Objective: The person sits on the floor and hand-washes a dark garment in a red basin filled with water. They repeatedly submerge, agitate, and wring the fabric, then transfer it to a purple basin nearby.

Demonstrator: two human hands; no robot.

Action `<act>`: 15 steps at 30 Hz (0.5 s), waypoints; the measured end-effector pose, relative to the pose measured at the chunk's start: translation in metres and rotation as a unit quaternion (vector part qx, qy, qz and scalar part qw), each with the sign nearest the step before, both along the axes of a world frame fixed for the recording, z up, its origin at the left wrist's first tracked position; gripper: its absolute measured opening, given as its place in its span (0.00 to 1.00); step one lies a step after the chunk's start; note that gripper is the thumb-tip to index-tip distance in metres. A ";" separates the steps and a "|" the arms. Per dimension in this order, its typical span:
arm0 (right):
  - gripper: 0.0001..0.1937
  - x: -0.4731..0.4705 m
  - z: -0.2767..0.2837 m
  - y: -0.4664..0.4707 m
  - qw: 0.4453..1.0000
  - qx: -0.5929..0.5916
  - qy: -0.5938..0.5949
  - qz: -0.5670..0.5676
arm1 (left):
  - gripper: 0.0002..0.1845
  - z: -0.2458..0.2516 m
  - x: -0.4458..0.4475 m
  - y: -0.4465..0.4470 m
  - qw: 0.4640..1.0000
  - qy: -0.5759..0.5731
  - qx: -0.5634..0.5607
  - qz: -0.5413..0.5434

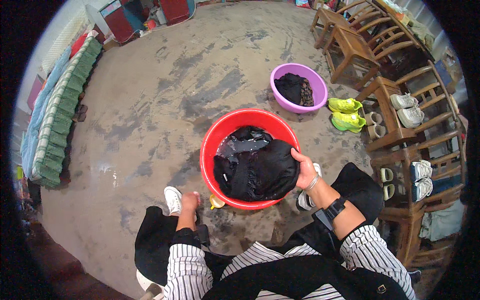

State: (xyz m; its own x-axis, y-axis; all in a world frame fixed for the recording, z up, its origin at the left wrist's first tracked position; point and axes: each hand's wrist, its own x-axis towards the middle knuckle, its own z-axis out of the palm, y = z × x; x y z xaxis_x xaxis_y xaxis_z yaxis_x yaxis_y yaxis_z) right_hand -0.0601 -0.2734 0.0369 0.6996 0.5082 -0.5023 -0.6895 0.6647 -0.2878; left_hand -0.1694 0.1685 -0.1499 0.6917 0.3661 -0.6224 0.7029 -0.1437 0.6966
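A red plastic basin stands on the floor before me with sudsy water in it. Wet black cloth fills its near side and lies up against the right rim. At that rim my right hand grips the cloth's edge, thumb on top; the other fingers are hidden beneath. My left hand hangs low outside the basin, beside my white shoe. Its fingers are too small and blurred to show whether they hold anything. Just right of it sits a small yellow cup with pale contents.
Beyond the basin stands a purple basin holding dark clothes. Bright yellow-green shoes lie beside it. Wooden chairs line the right side, some bearing white shoes. A bed with green bedding is at left. The concrete floor has damp patches.
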 end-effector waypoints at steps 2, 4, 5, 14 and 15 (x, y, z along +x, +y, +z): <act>0.25 -0.003 0.005 -0.002 1.000 0.021 -0.005 -0.009 | 0.12 0.053 0.009 0.005 0.992 -0.080 -0.008 0.101; 0.24 -0.006 0.010 -0.004 0.999 0.038 -0.017 -0.015 | 0.08 0.106 0.027 -0.009 0.978 -0.163 -0.013 0.127; 0.25 -0.009 0.012 -0.006 0.999 0.046 -0.023 -0.017 | 0.05 0.130 0.035 -0.024 0.976 -0.177 -0.012 0.124; 0.28 -0.030 0.019 -0.053 0.988 0.069 -0.002 -0.142 | 0.06 0.187 0.081 -0.208 0.953 -0.223 -0.054 -0.195; 0.28 -0.033 0.016 -0.060 0.987 0.053 -0.006 -0.152 | 0.06 0.185 0.081 -0.215 0.955 -0.209 -0.067 -0.201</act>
State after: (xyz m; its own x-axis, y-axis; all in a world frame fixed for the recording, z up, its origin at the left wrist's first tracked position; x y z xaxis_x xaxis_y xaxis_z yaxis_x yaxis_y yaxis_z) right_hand -0.0933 -0.3332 0.0528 0.8327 0.3239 -0.4491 -0.4514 0.8668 -0.2119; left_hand -0.0883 -0.0468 0.0356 0.9578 -0.0443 -0.2840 0.2665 -0.2333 0.9352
